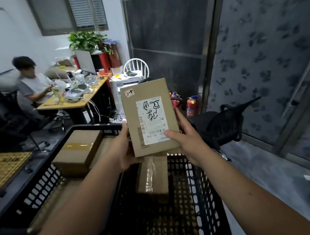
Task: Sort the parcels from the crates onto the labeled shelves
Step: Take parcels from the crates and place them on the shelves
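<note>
Cluttered office space fills the background: a dark padded wall panel (164, 30) ahead, a grey paw-print curtain or panel (269, 48) to the right, and a wooden desk (72, 99) at left where a seated person (30, 82) works beside a monitor and a leafy green plant (86, 40). 2 red fire extinguishers (192, 105) stand on the floor by the wall.

Directly below the camera sits a black plastic lattice crate (187, 200). Inside it lie several brown cardboard parcels, among them a taped box (77, 150) at the back left and a narrower taped box (152, 177) near the middle.

Held above the crate, upright and tilted slightly, is a flat brown cardboard parcel (147, 93) with a white shipping label (152, 119) carrying barcodes and bold handwritten marks. The label reads upside down from this view. A small sticker sits at its top left corner.

Both hands grip this parcel. The left hand (121, 149) wraps the lower left edge, fingers curled behind it. The right hand (185, 139) clamps the lower right corner, thumb pressed over the label's bottom edge.

No shelves are visible here, so the parcel seems to be at the label-reading stage.

Risks, as a judgement: the thumb covers part of the printed code, and the inverted label invites a misread, sending the parcel to the wrong shelf. Held only by its lower end, the parcel could tip forward or slip back into the crate.
</note>
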`<state>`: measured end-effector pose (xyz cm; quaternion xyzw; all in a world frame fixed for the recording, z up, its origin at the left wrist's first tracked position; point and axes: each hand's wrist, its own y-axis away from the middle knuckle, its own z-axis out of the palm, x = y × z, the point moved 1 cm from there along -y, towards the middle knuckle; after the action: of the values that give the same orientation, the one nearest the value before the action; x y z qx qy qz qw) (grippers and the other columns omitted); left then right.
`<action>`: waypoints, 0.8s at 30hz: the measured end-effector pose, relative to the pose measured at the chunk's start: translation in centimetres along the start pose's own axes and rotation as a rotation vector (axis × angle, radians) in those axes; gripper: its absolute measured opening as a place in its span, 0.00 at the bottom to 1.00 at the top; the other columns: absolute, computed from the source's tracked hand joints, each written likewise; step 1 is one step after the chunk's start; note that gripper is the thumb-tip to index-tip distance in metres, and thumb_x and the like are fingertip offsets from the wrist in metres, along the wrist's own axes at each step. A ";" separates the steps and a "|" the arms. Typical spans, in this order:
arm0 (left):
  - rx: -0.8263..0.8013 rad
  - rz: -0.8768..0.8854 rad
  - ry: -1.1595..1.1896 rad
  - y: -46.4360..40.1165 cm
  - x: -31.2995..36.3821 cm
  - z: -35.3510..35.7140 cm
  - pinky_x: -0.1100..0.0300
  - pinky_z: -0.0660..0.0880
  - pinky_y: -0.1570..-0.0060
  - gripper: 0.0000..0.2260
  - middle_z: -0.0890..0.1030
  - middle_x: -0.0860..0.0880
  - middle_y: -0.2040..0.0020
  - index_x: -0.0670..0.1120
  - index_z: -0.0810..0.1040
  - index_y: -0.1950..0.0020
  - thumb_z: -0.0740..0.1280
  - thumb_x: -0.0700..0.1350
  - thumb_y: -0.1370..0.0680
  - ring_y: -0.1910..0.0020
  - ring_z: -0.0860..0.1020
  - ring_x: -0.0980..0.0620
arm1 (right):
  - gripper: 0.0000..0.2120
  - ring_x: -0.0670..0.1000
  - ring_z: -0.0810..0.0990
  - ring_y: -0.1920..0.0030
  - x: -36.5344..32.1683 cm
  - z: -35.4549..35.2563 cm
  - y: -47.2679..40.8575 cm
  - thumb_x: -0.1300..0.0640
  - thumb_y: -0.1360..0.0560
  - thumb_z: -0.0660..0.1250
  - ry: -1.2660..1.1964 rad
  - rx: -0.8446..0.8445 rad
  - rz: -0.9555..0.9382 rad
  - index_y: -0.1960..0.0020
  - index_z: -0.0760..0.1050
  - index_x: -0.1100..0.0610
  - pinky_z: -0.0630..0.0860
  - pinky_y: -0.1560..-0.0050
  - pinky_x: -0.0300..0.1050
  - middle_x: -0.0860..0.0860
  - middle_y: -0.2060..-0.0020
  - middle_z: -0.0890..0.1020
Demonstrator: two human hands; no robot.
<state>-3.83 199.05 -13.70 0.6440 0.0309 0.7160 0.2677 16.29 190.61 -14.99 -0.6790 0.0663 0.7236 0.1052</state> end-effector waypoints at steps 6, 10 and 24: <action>0.339 0.326 -0.341 1.0 -0.7 -0.9 0.43 0.78 0.38 0.16 0.86 0.53 0.43 0.55 0.82 0.35 0.64 0.61 0.18 0.42 0.83 0.49 | 0.45 0.41 0.82 0.38 -1.3 -2.6 0.7 0.61 0.21 0.73 0.177 -0.182 -0.069 0.24 0.54 0.22 0.83 0.43 0.49 0.27 0.39 0.79; 0.612 0.582 -0.590 4.2 0.2 -0.8 0.54 0.76 0.46 0.20 0.80 0.57 0.40 0.53 0.74 0.27 0.68 0.55 0.17 0.43 0.78 0.56 | 0.42 0.32 0.76 0.36 -2.3 -2.3 1.6 0.57 0.18 0.69 0.268 -0.256 -0.158 0.22 0.49 0.23 0.76 0.36 0.37 0.24 0.35 0.74; 1.069 0.459 -0.907 17.2 0.6 -9.1 0.52 0.72 0.43 0.23 0.77 0.50 0.29 0.53 0.75 0.26 0.73 0.54 0.20 0.32 0.76 0.47 | 0.46 0.30 0.71 0.33 -1.5 8.1 1.9 0.59 0.27 0.80 0.317 -0.655 -0.314 0.25 0.59 0.26 0.74 0.43 0.27 0.39 0.27 0.69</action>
<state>-18.27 187.28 -8.01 0.9096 0.1264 0.3046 -0.2528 8.10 190.59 -13.02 -0.7816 -0.2574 0.5679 -0.0192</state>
